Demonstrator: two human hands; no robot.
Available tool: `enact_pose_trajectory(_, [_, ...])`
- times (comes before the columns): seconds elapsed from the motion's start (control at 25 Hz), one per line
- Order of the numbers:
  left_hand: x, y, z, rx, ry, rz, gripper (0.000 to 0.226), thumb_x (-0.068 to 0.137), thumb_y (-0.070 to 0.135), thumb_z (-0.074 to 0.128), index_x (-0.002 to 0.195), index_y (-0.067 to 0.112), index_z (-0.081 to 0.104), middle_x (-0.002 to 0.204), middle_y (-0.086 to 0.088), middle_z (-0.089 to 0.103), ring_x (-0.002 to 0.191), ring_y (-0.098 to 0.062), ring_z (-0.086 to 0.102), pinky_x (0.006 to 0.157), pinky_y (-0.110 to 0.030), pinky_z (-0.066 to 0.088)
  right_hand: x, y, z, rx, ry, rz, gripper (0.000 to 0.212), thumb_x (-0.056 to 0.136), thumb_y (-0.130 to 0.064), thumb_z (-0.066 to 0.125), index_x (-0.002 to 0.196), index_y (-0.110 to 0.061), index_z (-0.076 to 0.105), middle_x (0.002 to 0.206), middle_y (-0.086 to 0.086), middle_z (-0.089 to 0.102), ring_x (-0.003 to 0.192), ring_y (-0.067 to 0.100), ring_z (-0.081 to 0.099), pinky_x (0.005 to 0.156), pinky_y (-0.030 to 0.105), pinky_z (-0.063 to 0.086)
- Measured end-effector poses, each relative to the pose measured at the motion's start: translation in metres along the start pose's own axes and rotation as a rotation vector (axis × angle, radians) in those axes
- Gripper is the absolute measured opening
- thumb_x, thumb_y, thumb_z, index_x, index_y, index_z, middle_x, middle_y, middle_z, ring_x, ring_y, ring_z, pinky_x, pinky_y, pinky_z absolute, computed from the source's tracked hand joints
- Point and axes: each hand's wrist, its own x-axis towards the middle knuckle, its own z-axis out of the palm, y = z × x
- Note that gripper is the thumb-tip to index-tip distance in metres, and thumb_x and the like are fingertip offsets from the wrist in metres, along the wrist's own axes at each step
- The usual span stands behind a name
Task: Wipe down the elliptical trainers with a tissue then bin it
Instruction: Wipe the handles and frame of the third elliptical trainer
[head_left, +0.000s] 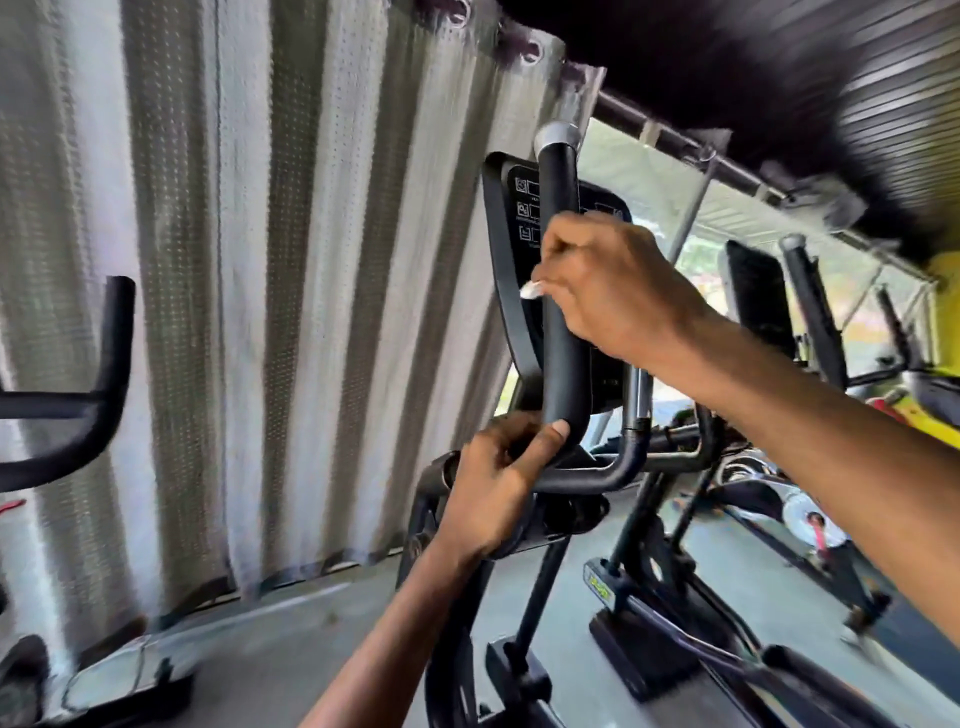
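The right hand (613, 291) curls its fingers tight round a white tissue (532, 289) on the black handle (558, 208) of the elliptical trainer (537, 592), while the left hand (493, 483) grips the handle's bottom bend.

Gym; elliptical trainer (558, 332) with black console (511, 223) and padded handles up front; second elliptical trainer (758, 301) beside it on the right; another machine's curved handlebar (106, 384) at left; grey hard floor (311, 623); pale curtain (260, 260) behind; further equipment blurred.
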Motion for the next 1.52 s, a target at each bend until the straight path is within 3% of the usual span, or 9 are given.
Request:
enact_pose_trajectory(0.24, [-0.001,-0.011,0.0,0.054,-0.014,0.03,0.015,0.089,0.033,0.075,0.1,0.025,0.069,0.079,0.022,0.069,0.078,0.005,0.062,0.072,-0.015,0.045,-0.029,-0.024,-0.004,-0.062,-0.268,-0.16,0.013,0.075,0.0,0.078,0.074,-0.013,0.078,0.078,0.002,0.063,0.068,0.023,0.059,0.063,0.029,0.053])
enact_pose_trajectory(0.4, [-0.008,-0.011,-0.004,0.186,0.022,0.074,0.03,0.088,0.024,0.082,0.116,0.017,0.071,0.09,0.022,0.071,0.085,0.017,0.062,0.076,-0.005,0.042,-0.036,-0.034,-0.001,-0.057,-0.115,-0.019,0.013,0.078,0.004,0.076,0.084,-0.007,0.08,0.082,0.004,0.063,0.075,0.024,0.057,0.068,0.029,0.054])
enact_pose_trajectory(0.56, [-0.007,-0.012,-0.012,0.29,0.013,0.096,0.026,0.088,0.022,0.081,0.111,0.017,0.071,0.092,0.011,0.073,0.085,0.01,0.063,0.074,-0.006,0.042,-0.062,-0.057,0.0,-0.046,-0.28,-0.048,0.014,0.081,0.003,0.077,0.091,-0.007,0.08,0.088,0.002,0.062,0.081,0.018,0.054,0.071,0.026,0.051])
enact_pose_trajectory(0.68, [-0.005,-0.013,-0.016,0.234,-0.009,0.062,0.031,0.085,0.025,0.085,0.113,0.019,0.072,0.092,0.016,0.073,0.086,0.014,0.063,0.075,-0.005,0.043,-0.059,-0.056,-0.001,-0.082,-0.17,0.048,0.015,0.081,0.005,0.076,0.091,-0.005,0.079,0.088,0.005,0.062,0.081,0.02,0.054,0.067,0.027,0.048])
enact_pose_trajectory(0.84, [0.01,-0.02,-0.031,0.244,-0.13,0.044,0.033,0.078,0.036,0.09,0.1,0.026,0.069,0.086,0.018,0.068,0.081,0.008,0.062,0.071,-0.008,0.042,-0.066,-0.072,0.005,-0.15,-0.281,0.052,0.015,0.078,0.004,0.075,0.092,-0.003,0.076,0.095,0.004,0.06,0.088,0.019,0.05,0.065,0.034,0.052])
enact_pose_trajectory(0.96, [0.023,-0.031,-0.046,0.316,-0.226,0.002,0.044,0.073,0.042,0.092,0.108,0.024,0.071,0.095,0.017,0.07,0.09,0.005,0.064,0.074,-0.011,0.046,-0.066,-0.086,0.003,-0.175,-0.269,0.097,0.018,0.079,0.008,0.057,0.085,0.002,0.073,0.095,0.008,0.06,0.089,0.024,0.05,0.062,0.036,0.052])
enact_pose_trajectory(1.12, [0.028,-0.053,-0.057,0.316,-0.284,0.033,0.04,0.077,0.031,0.087,0.115,0.025,0.071,0.099,0.016,0.073,0.092,0.011,0.065,0.077,-0.005,0.044,-0.072,-0.119,0.017,-0.213,-0.45,0.105,0.025,0.071,0.01,0.05,0.083,0.004,0.071,0.094,0.013,0.058,0.09,0.032,0.055,0.057,0.044,0.058])
enact_pose_trajectory(1.32, [0.029,-0.059,-0.056,0.281,-0.278,0.027,0.045,0.08,0.03,0.089,0.121,0.024,0.07,0.106,0.017,0.072,0.097,0.016,0.062,0.079,0.0,0.042,-0.075,-0.104,0.001,-0.201,-0.291,0.254,0.024,0.076,0.013,0.07,0.098,0.002,0.074,0.103,0.01,0.064,0.093,0.028,0.057,0.074,0.038,0.056])
enact_pose_trajectory(1.52, [0.023,-0.06,-0.051,0.189,-0.253,-0.004,0.05,0.081,0.027,0.089,0.126,0.023,0.069,0.109,0.013,0.073,0.098,0.013,0.064,0.083,-0.002,0.044,-0.088,-0.116,0.007,-0.216,-0.235,0.256,0.022,0.085,0.008,0.067,0.105,0.002,0.074,0.107,0.01,0.067,0.092,0.028,0.059,0.079,0.034,0.054])
